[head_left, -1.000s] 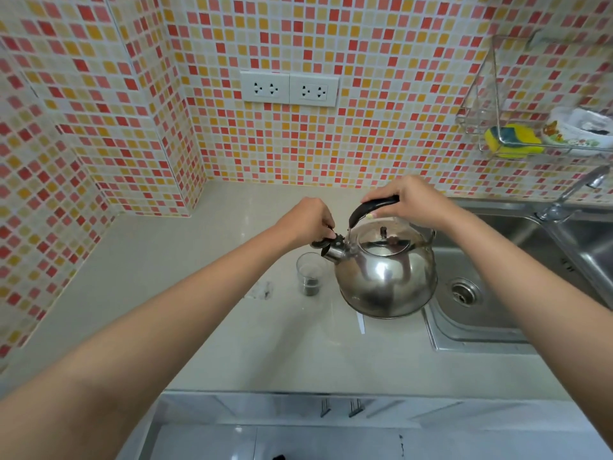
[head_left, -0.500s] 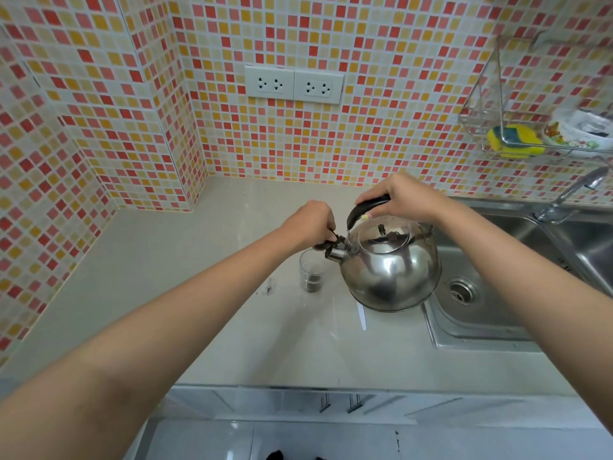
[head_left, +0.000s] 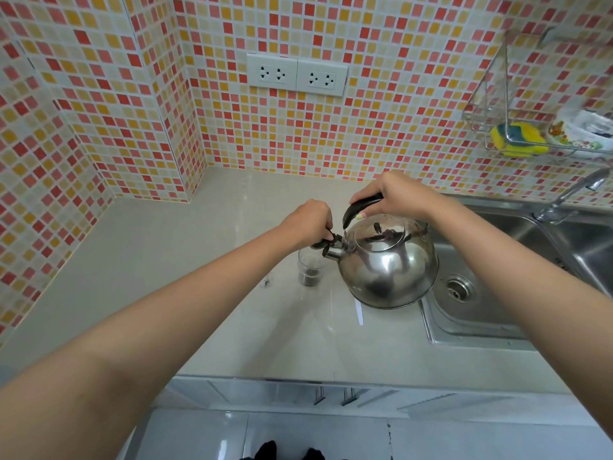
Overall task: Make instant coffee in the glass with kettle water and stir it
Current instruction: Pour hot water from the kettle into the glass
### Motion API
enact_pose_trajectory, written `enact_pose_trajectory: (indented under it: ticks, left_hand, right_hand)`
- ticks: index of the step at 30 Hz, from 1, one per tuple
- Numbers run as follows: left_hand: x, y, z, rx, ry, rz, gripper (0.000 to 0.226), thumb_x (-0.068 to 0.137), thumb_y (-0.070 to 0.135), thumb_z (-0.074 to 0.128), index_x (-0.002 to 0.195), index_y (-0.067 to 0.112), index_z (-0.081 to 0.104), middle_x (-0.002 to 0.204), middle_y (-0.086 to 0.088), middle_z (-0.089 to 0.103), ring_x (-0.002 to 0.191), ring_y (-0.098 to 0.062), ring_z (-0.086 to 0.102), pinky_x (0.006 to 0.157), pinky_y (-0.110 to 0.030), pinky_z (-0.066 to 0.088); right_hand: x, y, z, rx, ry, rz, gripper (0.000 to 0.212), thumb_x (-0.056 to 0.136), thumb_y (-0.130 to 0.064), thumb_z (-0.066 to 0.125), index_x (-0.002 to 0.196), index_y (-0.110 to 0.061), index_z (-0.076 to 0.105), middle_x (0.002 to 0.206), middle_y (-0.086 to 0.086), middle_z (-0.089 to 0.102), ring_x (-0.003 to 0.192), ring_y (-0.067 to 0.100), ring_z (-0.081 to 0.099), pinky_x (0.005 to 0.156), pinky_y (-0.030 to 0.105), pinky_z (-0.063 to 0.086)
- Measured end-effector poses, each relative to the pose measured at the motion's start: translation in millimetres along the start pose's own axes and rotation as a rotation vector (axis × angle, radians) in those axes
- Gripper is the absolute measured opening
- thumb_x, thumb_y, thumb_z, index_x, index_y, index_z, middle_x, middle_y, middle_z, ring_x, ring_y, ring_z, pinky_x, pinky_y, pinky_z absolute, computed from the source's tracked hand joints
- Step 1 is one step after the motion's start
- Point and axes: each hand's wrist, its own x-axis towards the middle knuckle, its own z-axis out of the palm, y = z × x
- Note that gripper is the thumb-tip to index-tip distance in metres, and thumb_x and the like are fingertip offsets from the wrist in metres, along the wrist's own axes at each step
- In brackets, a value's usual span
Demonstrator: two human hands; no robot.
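A shiny steel kettle [head_left: 388,267] hangs above the beige counter [head_left: 199,293], tilted left with its spout over a small clear glass [head_left: 310,268]. Dark coffee granules lie in the bottom of the glass. My right hand [head_left: 394,194] grips the kettle's black handle from above. My left hand [head_left: 310,222] pinches the black spout cap [head_left: 326,244] at the spout's tip, right above the glass rim. I cannot see any water stream.
A steel sink [head_left: 491,293] with drain and tap [head_left: 570,197] lies right of the kettle. A wire rack [head_left: 497,104] on the wall holds a yellow sponge [head_left: 517,139]. A small torn wrapper scrap [head_left: 267,282] and white strip [head_left: 359,312] lie on the counter.
The kettle has tipped slightly further toward the glass and risen a little; both hands keep the same grips. The glass has not moved.
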Motion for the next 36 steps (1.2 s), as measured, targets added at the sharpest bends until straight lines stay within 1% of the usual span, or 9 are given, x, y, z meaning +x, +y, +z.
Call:
enact_pose_trajectory:
  ticks: [3,6,9,14,20,24,29,33,36]
  left_hand:
    - [0.1,-0.9,-0.3,0.006,0.003,0.005,0.031,0.083,0.017,0.072,0.112,0.004,0.071,0.11,-0.015,0.071,0.098,-0.03,0.067,0.083,-0.034,0.054]
    - [0.3,-0.5,-1.0,0.011,0.002,0.005,0.031,0.084,0.017,0.071,0.112,0.004,0.071,0.111,-0.015,0.071,0.099,-0.03,0.066,0.086,-0.036,0.055]
    - [0.5,0.4,-1.6,0.014,0.003,-0.001,0.031,0.085,0.016,0.07,0.113,0.004,0.07,0.111,-0.015,0.07,0.099,-0.031,0.066,0.084,-0.035,0.054]
    - [-0.1,0.5,-1.6,0.011,0.003,0.0,0.031,0.084,0.016,0.071,0.113,0.005,0.07,0.111,-0.014,0.07,0.1,-0.031,0.066,0.082,-0.035,0.052]
    - [-0.7,2.6,-1.4,0.003,0.003,-0.002,0.031,0.085,0.016,0.07,0.114,0.005,0.07,0.111,-0.015,0.07,0.099,-0.031,0.066,0.083,-0.036,0.054]
    - [-0.2,3.5,-1.3,0.016,-0.002,0.004,0.031,0.085,0.016,0.071,0.113,0.005,0.07,0.111,-0.015,0.07,0.099,-0.032,0.066,0.085,-0.038,0.055]
    - [0.3,4.9,-2.2,0.029,-0.009,0.005,0.03,0.085,0.017,0.07,0.112,0.005,0.071,0.109,-0.015,0.071,0.099,-0.032,0.066,0.082,-0.037,0.054]
    - [-0.2,6.9,-2.7,0.028,-0.007,0.002,0.031,0.086,0.017,0.07,0.115,0.005,0.07,0.111,-0.015,0.071,0.1,-0.031,0.066,0.083,-0.036,0.054]
    - [-0.6,7.8,-2.6,0.027,-0.003,0.003,0.032,0.086,0.016,0.07,0.115,0.005,0.07,0.112,-0.015,0.07,0.099,-0.031,0.066,0.084,-0.037,0.055]
  right_hand:
    - [2.9,0.5,-1.0,-0.005,-0.004,-0.017,0.033,0.078,-0.019,0.075,0.11,-0.027,0.071,0.102,-0.009,0.073,0.072,-0.015,0.053,0.062,0.002,0.039]
    - [4.4,1.3,-1.5,-0.008,-0.012,-0.019,0.034,0.078,-0.019,0.075,0.111,-0.026,0.07,0.105,-0.007,0.073,0.074,-0.013,0.053,0.065,0.005,0.036]
    - [5.0,2.4,-1.4,-0.012,-0.008,-0.023,0.034,0.078,-0.019,0.075,0.111,-0.025,0.07,0.106,-0.007,0.072,0.073,-0.013,0.053,0.063,0.001,0.036]
    - [5.7,2.6,-2.7,-0.025,-0.012,-0.037,0.033,0.077,-0.019,0.075,0.109,-0.024,0.071,0.105,-0.006,0.073,0.073,-0.011,0.053,0.064,0.0,0.035]
    - [6.7,2.7,-5.1,-0.011,-0.03,-0.03,0.035,0.077,-0.018,0.075,0.111,-0.023,0.07,0.106,-0.006,0.072,0.076,-0.014,0.053,0.068,0.007,0.036]
    - [4.8,2.4,-6.0,-0.008,-0.033,-0.027,0.034,0.077,-0.017,0.076,0.11,-0.023,0.071,0.105,-0.005,0.073,0.077,-0.006,0.057,0.069,0.008,0.038]
    - [4.0,2.3,-6.9,-0.001,-0.027,-0.025,0.034,0.076,-0.017,0.076,0.11,-0.022,0.071,0.105,-0.005,0.073,0.076,-0.006,0.057,0.068,0.007,0.038]
    - [2.4,1.5,-8.7,0.003,-0.03,-0.026,0.033,0.076,-0.018,0.076,0.109,-0.023,0.071,0.104,-0.004,0.074,0.081,0.004,0.062,0.07,0.009,0.041]
    - [2.5,1.3,-9.0,-0.003,-0.035,-0.024,0.034,0.077,-0.018,0.076,0.11,-0.022,0.071,0.105,-0.004,0.073,0.08,0.003,0.061,0.069,0.008,0.04]
